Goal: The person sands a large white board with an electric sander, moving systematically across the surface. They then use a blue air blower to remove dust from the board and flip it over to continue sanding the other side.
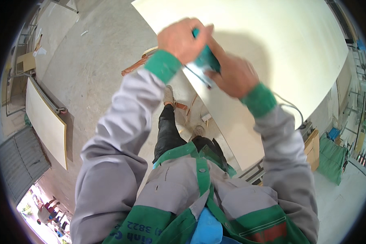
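A teal hand-held power tool, blurred by motion, sits at the left edge of a large cream-white panel. My right hand is closed around the tool's body from the right. On its far left part, my left hand is also closed, with the thumb lying toward the right hand. The hands hide much of the tool, so I cannot tell its exact kind. A dark cord runs over the panel past my right cuff and down its right edge.
Another pale panel leans at the left. Reddish-brown strips lie on the grey floor near my feet. Metal bars show under the panel's near corner. Brown boards and a green sheet are at the right. People appear beyond the doorway.
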`<state>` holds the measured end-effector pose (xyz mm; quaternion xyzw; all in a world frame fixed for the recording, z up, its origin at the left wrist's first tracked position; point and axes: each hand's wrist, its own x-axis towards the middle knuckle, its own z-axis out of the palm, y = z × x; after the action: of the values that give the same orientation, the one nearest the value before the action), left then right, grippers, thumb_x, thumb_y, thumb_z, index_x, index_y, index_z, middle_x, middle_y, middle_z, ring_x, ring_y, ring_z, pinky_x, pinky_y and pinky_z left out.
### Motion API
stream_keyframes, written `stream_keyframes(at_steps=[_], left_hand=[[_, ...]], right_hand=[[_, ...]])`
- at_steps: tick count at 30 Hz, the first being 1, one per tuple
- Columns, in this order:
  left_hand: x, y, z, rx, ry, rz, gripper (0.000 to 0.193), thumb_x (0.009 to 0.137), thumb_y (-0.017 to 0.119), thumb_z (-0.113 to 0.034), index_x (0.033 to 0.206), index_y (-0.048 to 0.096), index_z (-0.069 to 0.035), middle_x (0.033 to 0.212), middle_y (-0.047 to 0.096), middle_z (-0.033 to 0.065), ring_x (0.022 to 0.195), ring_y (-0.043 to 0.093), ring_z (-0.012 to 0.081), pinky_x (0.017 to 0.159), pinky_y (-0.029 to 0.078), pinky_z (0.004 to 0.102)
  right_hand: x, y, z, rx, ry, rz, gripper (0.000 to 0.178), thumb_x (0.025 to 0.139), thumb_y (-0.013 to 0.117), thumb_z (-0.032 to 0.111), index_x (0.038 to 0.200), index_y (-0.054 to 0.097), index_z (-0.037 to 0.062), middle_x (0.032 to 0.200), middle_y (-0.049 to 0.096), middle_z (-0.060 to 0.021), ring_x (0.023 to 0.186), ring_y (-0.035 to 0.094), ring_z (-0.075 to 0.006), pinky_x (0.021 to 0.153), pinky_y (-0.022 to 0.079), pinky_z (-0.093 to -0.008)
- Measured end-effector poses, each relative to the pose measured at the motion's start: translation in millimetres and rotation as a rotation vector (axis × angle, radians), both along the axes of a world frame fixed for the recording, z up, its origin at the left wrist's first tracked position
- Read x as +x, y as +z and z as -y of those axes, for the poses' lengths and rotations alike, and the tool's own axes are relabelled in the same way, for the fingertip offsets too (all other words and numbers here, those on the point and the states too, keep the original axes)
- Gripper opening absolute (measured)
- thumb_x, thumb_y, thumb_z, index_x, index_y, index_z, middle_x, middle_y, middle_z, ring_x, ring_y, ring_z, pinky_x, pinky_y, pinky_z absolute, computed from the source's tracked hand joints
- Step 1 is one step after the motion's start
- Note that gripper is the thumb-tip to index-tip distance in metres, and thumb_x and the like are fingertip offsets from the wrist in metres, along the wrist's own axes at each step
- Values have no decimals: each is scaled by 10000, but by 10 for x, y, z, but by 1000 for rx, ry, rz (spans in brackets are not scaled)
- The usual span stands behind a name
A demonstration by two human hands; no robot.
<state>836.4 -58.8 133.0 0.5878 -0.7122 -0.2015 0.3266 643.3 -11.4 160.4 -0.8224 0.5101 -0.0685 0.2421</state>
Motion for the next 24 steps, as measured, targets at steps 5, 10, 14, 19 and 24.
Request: stream_keyframes(at_steps=[5,10,14,19,24], left_hand=[[-1174,-45,-1519,-5,-239,-173,355,904,678,-459,851,733,-111,868,699,135,824,683,374,718,549,489],[-2089,-5,-2648,53,-628,-337,311,896,687,-392,907,710,-82,935,643,126,853,636,336,714,532,471],[-2351,-2,-2924,87,-767,-323,292,891,692,-371,905,704,-79,903,619,116,839,624,310,727,510,422],[-1860,-45,-2303,100,-539,-354,197,859,712,-305,925,714,-120,902,636,64,822,639,289,729,516,401],[-886,-35,-1191,-44,-216,-376,117,790,736,-228,870,737,-143,881,697,37,750,679,266,680,543,381]], right_hand=[[-1177,124,-1872,98,-207,144,937,834,809,174,1625,312,100,1091,719,-257,949,708,-467,768,576,-525],[-2030,248,-3299,316,-429,-9,807,797,815,130,1505,443,28,1128,714,-248,958,713,-457,747,589,-492],[-2248,266,-3688,233,-494,31,745,781,788,98,1450,474,3,1095,715,-235,927,714,-450,715,584,-492],[-1936,152,-2932,230,-316,-52,778,747,787,79,1452,468,-1,1057,715,-197,862,716,-429,687,587,-478],[-1121,58,-1374,112,-78,11,808,732,775,64,1478,465,33,1002,718,-175,802,714,-410,668,588,-480]])
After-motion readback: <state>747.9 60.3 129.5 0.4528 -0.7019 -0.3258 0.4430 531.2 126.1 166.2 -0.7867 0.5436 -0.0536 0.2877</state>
